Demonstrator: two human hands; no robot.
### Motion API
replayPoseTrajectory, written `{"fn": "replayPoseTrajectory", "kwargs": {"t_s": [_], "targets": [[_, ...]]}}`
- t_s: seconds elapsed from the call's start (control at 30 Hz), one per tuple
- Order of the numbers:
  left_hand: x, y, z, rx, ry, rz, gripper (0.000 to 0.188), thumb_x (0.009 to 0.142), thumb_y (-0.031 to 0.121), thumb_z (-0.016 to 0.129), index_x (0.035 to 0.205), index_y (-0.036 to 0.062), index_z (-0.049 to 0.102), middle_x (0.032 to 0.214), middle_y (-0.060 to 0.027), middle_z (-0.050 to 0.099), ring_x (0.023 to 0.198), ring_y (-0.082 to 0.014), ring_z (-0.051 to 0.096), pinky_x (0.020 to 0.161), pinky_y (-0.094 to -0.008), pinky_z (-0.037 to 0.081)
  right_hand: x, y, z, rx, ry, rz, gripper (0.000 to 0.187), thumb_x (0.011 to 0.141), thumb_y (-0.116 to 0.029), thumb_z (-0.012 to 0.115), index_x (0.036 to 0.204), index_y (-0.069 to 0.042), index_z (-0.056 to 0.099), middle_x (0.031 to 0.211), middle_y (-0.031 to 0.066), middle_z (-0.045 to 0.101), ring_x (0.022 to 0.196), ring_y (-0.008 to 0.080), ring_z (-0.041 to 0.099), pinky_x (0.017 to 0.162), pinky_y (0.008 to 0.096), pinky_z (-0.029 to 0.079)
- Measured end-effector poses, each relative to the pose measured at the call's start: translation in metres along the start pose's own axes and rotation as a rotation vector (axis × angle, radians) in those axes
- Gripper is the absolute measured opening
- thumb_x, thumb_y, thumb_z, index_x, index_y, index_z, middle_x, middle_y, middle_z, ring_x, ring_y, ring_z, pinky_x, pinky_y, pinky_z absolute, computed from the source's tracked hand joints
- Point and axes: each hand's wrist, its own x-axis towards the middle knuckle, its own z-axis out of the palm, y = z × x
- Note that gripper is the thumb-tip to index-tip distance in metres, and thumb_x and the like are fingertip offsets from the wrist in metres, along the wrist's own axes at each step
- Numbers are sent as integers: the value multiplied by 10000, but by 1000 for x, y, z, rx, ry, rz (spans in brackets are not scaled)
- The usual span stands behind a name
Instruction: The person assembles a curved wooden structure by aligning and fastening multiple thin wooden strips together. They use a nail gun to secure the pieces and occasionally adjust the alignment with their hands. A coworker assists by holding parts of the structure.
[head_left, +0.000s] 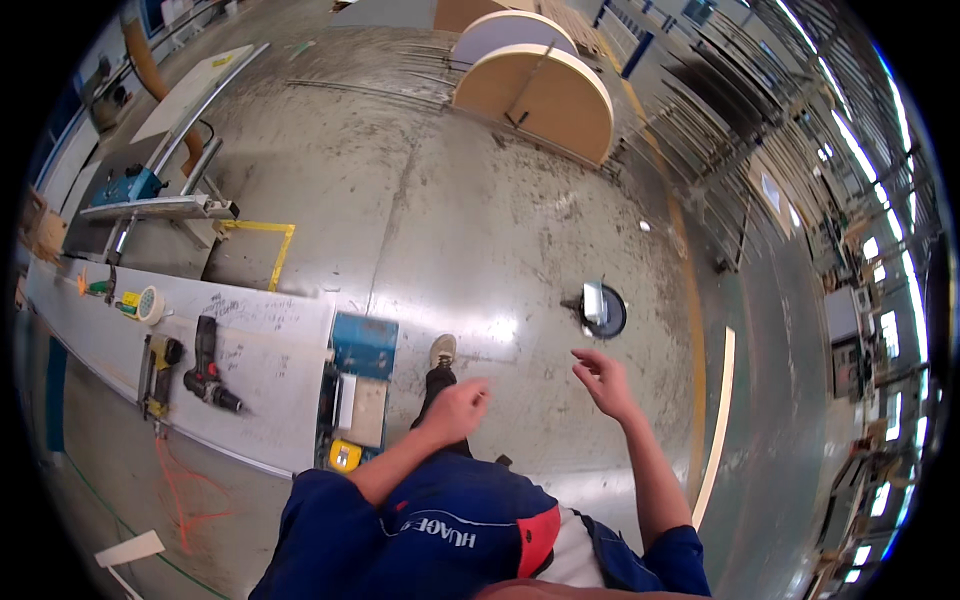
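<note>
Grey concrete workshop floor (pixel 480 230) spreads below, a white tabletop (pixel 250 340) at left carrying a drill (pixel 207 367). Left hand (pixel 455 408) hangs loosely curled, empty; right hand (pixel 603 381) is open, fingers spread, empty, nearest a round black suction lifter (pixel 601 310) on the floor.

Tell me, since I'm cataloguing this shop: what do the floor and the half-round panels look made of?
Floor: likely polished concrete, grey, scuffed, with glare patches. Half-round panels: probably wood board, tan matte faces with pale edges; the rear one looks white-faced.
</note>
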Motion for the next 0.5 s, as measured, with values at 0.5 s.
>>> {"fn": "replayPoseTrajectory", "kwargs": {"t_s": [0.5], "targets": [[219, -81, -29, -203, -246, -197, 283, 839, 193, 521, 1054, 48, 633, 832, -194, 657, 759, -328, 647, 673, -407, 501, 61, 213, -16, 331, 116, 1109, 254, 895, -280, 600, 978, -40, 612, 849, 49, 614, 729, 133, 573, 641, 281, 477]]}}
